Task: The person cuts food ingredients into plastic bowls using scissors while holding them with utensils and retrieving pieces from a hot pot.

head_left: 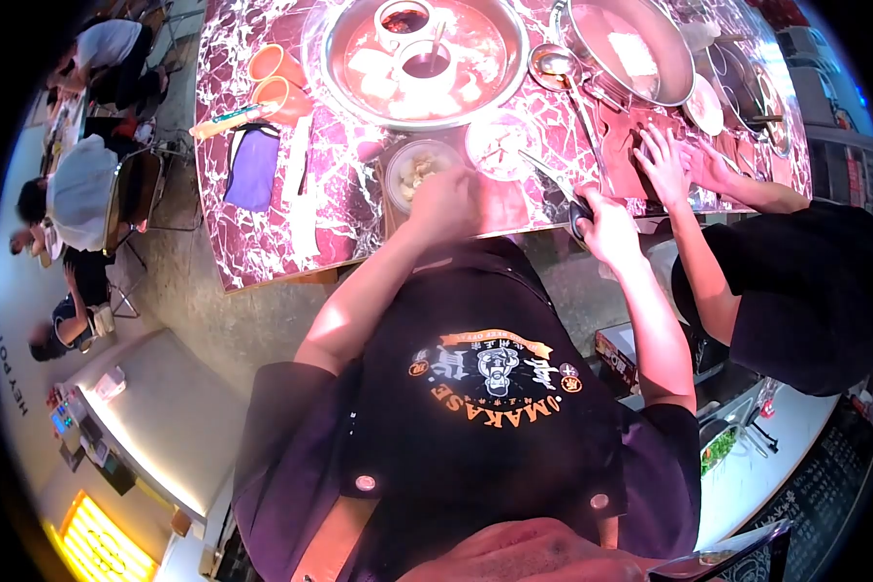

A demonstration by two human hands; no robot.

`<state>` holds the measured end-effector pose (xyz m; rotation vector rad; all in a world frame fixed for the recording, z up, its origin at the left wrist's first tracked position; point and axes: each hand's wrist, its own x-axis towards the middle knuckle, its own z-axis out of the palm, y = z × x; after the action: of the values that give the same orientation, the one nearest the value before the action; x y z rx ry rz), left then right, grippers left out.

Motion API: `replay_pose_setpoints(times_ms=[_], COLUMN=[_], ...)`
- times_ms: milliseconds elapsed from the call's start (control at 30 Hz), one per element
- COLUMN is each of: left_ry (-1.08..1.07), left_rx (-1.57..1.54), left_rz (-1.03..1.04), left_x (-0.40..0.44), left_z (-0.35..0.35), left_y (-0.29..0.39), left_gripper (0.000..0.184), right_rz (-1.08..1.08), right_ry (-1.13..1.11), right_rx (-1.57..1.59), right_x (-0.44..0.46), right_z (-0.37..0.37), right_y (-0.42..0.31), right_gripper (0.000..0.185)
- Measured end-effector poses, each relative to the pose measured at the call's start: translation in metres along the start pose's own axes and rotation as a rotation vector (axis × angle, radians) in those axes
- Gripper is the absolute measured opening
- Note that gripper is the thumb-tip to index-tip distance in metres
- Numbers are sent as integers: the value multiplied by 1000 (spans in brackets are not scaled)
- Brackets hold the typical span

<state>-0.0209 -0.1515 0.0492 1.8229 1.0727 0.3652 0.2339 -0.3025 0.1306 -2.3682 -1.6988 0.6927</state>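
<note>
My right hand (606, 231) is closed round the black handles of a pair of scissors (556, 177). Their blades point up and left towards a white plate (490, 165) with small pieces on it. At the table's near edge my left hand (446, 202) has its fingers curled in, beside the right rim of a clear round bowl (394, 179) of pale chunks. What those fingers hold, if anything, is hidden. Beyond both hands stands a large metal pot (330, 73) of reddish broth with pale pieces, a small bowl of dark sauce (404, 17) and a central funnel.
A ladle (553, 66) lies right of the pot, near a second metal pan (592, 44). Two orange cups (279, 95) and a purple pouch (252, 167) are at the left. A co-worker's hands (667, 167) rest at the table's right edge. Seated people appear far left.
</note>
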Motion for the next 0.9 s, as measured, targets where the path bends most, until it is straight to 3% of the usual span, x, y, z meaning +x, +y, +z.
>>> replay_pose_setpoints(times_ms=[233, 467, 533, 633, 733, 833, 900], left_ry=[98, 34, 40, 17, 97, 149, 169], left_rx=[114, 236, 167, 245, 238, 151, 156], left_rz=[80, 78, 81, 15, 70, 79, 118], left_x=[-9, -6, -7, -2, 1, 4, 5], left_z=[-21, -7, -6, -15, -20, -20, -14], left_y=[26, 12, 10, 9, 4, -4, -7], left_gripper=[19, 23, 17, 25, 25, 25, 25], right_rz=[130, 64, 21, -29, 13, 153, 208], right_ry=[-75, -20, -35, -8, -70, -207, -298], right_rx=[-78, -48, -13, 32, -38, 762, 951], right_x=[-23, 6, 8, 1, -12, -10, -4], right_z=[-39, -12, -6, -13, -29, -9, 3], right_y=[-18, -23, -16, -11, -4, 24, 31], right_gripper=[63, 62, 54, 45, 48, 43, 41])
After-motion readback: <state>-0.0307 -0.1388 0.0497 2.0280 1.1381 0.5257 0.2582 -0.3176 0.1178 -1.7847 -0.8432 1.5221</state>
